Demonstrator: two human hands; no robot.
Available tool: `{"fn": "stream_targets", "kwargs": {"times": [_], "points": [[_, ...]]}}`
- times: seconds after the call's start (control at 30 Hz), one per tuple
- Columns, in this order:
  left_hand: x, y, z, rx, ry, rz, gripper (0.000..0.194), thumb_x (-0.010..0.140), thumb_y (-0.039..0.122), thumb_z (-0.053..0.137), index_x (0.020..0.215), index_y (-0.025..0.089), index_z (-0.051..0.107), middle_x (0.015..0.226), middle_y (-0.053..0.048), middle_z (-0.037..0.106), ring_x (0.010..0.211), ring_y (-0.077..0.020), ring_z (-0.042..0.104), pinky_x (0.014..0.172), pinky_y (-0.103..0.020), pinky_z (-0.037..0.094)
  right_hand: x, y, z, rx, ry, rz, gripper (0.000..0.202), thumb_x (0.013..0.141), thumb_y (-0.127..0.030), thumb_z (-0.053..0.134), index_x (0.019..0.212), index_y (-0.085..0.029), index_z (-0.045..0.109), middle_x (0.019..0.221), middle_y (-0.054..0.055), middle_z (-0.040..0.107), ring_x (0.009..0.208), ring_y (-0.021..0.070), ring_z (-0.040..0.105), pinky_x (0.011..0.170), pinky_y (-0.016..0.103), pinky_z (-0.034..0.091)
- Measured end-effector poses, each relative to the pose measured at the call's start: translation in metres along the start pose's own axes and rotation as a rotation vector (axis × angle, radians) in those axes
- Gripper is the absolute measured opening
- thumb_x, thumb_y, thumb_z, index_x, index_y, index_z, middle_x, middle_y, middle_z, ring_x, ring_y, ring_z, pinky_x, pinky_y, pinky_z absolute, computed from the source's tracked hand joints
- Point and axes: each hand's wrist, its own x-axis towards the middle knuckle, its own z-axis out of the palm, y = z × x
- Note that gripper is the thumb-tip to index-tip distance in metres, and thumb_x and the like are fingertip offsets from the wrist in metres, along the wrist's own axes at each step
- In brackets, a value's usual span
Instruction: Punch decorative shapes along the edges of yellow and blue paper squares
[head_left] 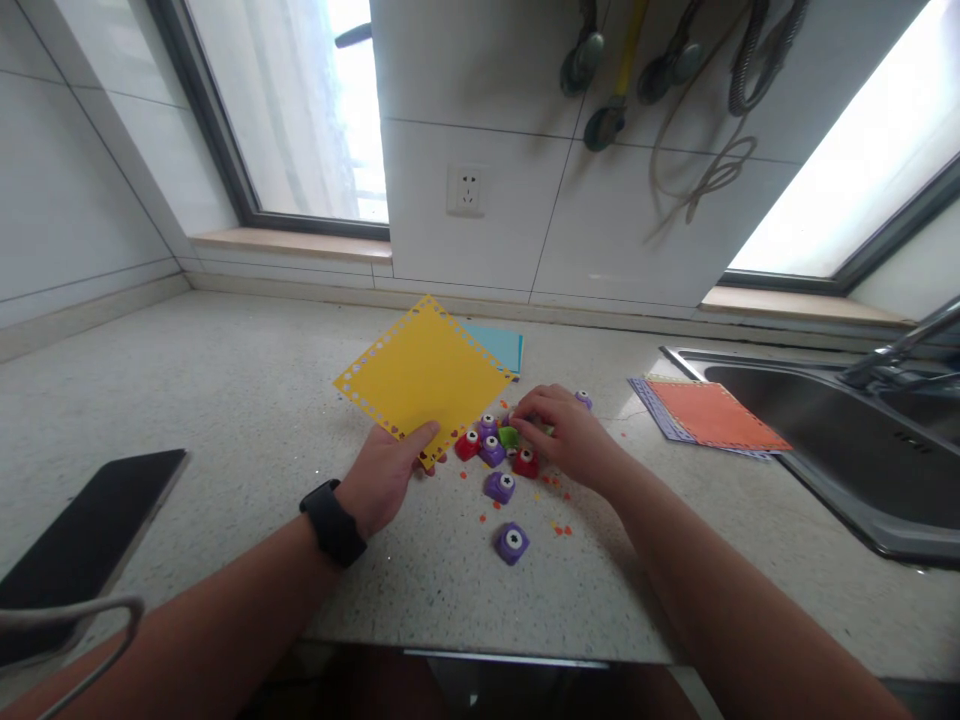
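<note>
A yellow sheet (424,375) with small holes punched along its edges is held up by my left hand (394,470), thumb on top near its lower corner. My right hand (566,430) has its fingers bent together over a cluster of small punches; what they hold, if anything, is hidden. Beside those fingers lie a green punch (508,437) and a red punch (526,463). Another red punch (467,445) and purple punches (492,452) sit between my hands. Two more purple punches (512,542) lie nearer the front edge, among orange and yellow paper bits.
Light blue sheets (499,347) lie behind the yellow one. Punched orange (712,412) and purple sheets (664,415) overlap the rim of a steel sink (832,490) at right. A black flat device (90,530) and a white cable (75,610) are at left.
</note>
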Motion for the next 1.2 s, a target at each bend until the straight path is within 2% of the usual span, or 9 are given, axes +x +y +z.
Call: {"fn": "stream_targets", "kwargs": {"times": [0.23,0.3,0.47,0.7,0.8,0.93,1.07,1.13,1.2], "points": [[0.003,-0.005,-0.003,0.003,0.009,0.006,0.022,0.078,0.033,0.078,0.093,0.018,0.071,0.083,-0.002,0.074,0.053,-0.0109,0.06,0.043,-0.022,0.042,-0.001,-0.013,-0.008,0.117,-0.036,-0.037,0.008,0.089,-0.014,0.067,0.091,-0.021,0.07,0.092,0.004,0.07,0.091,0.0196,0.062,0.085,0.035,0.045],[0.003,-0.006,-0.003,0.008,0.008,0.011,0.021,0.079,0.033,0.077,0.092,0.018,0.071,0.082,-0.002,0.074,0.053,-0.0108,0.06,0.044,-0.022,0.042,-0.003,-0.019,-0.012,0.136,-0.13,-0.098,0.003,0.092,-0.022,0.067,0.092,-0.022,0.07,0.09,0.003,0.07,0.089,0.0191,0.061,0.084,0.035,0.045],[-0.001,-0.001,0.0,-0.013,0.012,0.002,0.02,0.079,0.031,0.078,0.093,0.019,0.071,0.079,0.0,0.071,0.055,-0.0107,0.059,0.045,-0.021,0.042,-0.005,-0.032,-0.021,0.088,-0.395,-0.259,0.024,0.085,-0.04,0.079,0.104,-0.026,0.073,0.096,0.001,0.072,0.095,0.0214,0.061,0.092,0.039,0.04],[-0.003,0.002,0.002,-0.015,-0.001,-0.005,0.022,0.079,0.03,0.078,0.098,0.021,0.071,0.084,0.0,0.072,0.057,-0.0125,0.059,0.046,-0.023,0.043,-0.005,-0.03,-0.019,0.124,-0.441,-0.269,0.01,0.089,-0.029,0.074,0.098,-0.024,0.073,0.094,0.002,0.071,0.093,0.0199,0.06,0.088,0.037,0.044],[-0.004,0.002,0.003,-0.022,-0.004,0.017,0.021,0.079,0.026,0.079,0.099,0.022,0.072,0.088,0.0,0.073,0.062,-0.0129,0.061,0.051,-0.023,0.047,-0.006,-0.03,-0.02,0.256,-0.327,-0.122,0.013,0.089,-0.032,0.075,0.093,-0.021,0.068,0.095,0.004,0.069,0.089,0.0181,0.062,0.082,0.034,0.048],[-0.005,0.002,0.003,-0.033,-0.01,0.042,0.027,0.08,0.025,0.08,0.105,0.024,0.072,0.094,-0.001,0.074,0.073,-0.0152,0.066,0.06,-0.023,0.052,-0.005,-0.025,-0.015,0.608,0.075,0.203,0.022,0.091,-0.038,0.07,0.095,-0.022,0.056,0.081,0.001,0.066,0.07,0.0147,0.062,0.067,0.031,0.052],[-0.006,0.002,0.003,-0.021,-0.007,0.038,0.033,0.079,0.028,0.081,0.11,0.024,0.072,0.105,-0.004,0.076,0.089,-0.0199,0.07,0.066,-0.025,0.055,0.0,-0.019,-0.011,0.948,0.365,0.332,0.033,0.084,-0.044,0.076,0.092,-0.022,0.054,0.113,0.006,0.066,0.076,0.0128,0.068,0.071,0.033,0.057],[-0.006,0.002,0.003,-0.011,0.005,0.03,0.036,0.078,0.029,0.081,0.112,0.024,0.071,0.108,-0.004,0.077,0.086,-0.0193,0.07,0.063,-0.024,0.054,0.002,-0.019,-0.011,1.02,0.435,0.396,0.035,0.08,-0.042,0.081,0.089,-0.02,0.055,0.124,0.009,0.064,0.079,0.0126,0.069,0.074,0.034,0.059],[-0.007,0.002,0.003,-0.012,0.02,0.018,0.038,0.077,0.029,0.082,0.112,0.024,0.07,0.106,-0.003,0.076,0.078,-0.0167,0.069,0.058,-0.023,0.052,0.002,-0.022,-0.013,1.097,0.451,0.425,0.036,0.078,-0.039,0.083,0.089,-0.02,0.055,0.121,0.009,0.067,0.078,0.013,0.07,0.074,0.033,0.06]]}}
